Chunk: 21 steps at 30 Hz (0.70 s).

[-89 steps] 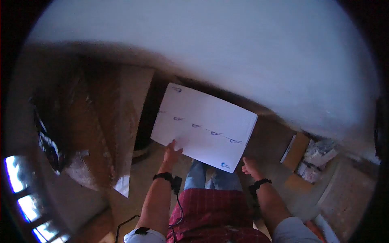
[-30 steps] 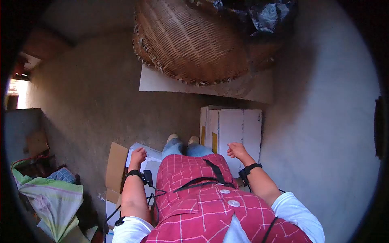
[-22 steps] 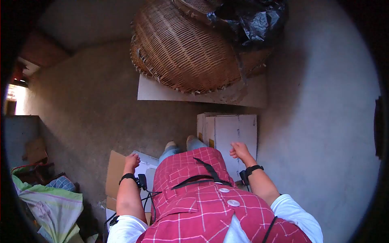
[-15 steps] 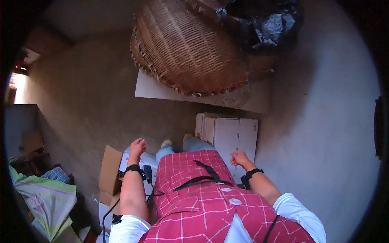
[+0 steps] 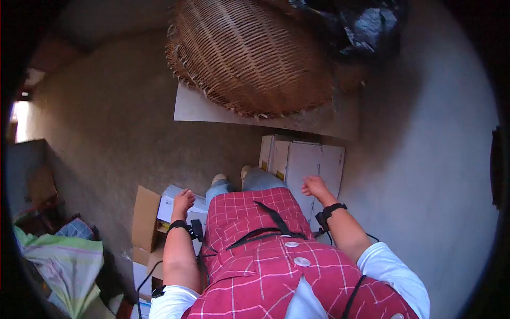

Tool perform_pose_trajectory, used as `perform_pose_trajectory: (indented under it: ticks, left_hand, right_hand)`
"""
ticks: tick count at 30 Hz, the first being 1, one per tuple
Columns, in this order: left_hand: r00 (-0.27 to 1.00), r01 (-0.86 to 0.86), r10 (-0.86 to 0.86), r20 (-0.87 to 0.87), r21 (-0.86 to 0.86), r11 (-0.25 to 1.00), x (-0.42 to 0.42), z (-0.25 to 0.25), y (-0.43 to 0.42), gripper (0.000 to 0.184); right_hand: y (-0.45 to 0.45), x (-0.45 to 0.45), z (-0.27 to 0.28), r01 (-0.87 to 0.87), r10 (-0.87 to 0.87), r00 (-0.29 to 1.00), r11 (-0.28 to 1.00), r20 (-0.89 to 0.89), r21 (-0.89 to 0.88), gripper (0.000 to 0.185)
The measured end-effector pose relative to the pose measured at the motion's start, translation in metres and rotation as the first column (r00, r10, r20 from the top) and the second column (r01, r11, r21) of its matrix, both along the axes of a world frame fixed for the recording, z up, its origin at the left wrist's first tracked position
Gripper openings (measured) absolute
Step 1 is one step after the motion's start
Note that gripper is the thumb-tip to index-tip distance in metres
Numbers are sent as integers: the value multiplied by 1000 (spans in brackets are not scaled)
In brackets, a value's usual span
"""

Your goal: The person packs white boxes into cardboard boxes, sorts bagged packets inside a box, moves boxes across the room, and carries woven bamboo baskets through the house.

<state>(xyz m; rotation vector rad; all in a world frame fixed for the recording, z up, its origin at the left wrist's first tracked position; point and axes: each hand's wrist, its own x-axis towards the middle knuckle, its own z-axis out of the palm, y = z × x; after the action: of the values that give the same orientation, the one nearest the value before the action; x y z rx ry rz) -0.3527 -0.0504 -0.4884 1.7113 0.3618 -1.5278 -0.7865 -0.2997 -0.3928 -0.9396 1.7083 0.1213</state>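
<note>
My left hand [image 5: 183,201] hangs in front of me with its fingers curled together and nothing seen in them. Behind it is an open cardboard box [image 5: 145,219] with white packaging [image 5: 169,204] beside it. On the other side, my right hand [image 5: 314,186] is loosely closed, with no object visible in it. It appears over the face of a white carton [image 5: 303,165] that stands against the wall. Between the hands is the red checked apron [image 5: 249,212] that I wear.
A large woven basket [image 5: 249,58] rests on a pale board [image 5: 196,106] ahead, with a black plastic bag [image 5: 372,26] at its right. A green and white cloth [image 5: 66,266] lies at the lower left. A bare wall [image 5: 425,175] rises on the right.
The view has turned from the white box with printed marks, near my hands earlier, to the basket and cartons. My arms swing slightly at my sides; both hands stay free of objects.
</note>
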Motion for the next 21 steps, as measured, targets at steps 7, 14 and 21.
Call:
perform_pose_trajectory:
  ticks: [7, 14, 21]
  left_hand:
    - [980, 126, -138, 142, 90, 988, 39, 14, 10, 40]
    - [969, 223, -220, 113, -9, 975, 27, -1, -43, 39]
    - [966, 228, -210, 149, -116, 967, 4, -18, -73, 42]
  right_hand:
    - [40, 19, -9, -113, 106, 982, 993, 157, 36, 24]
    - [102, -41, -40, 137, -138, 985, 990, 101, 18, 28]
    - [153, -55, -41, 28, -27, 1000, 979, -4, 203, 27]
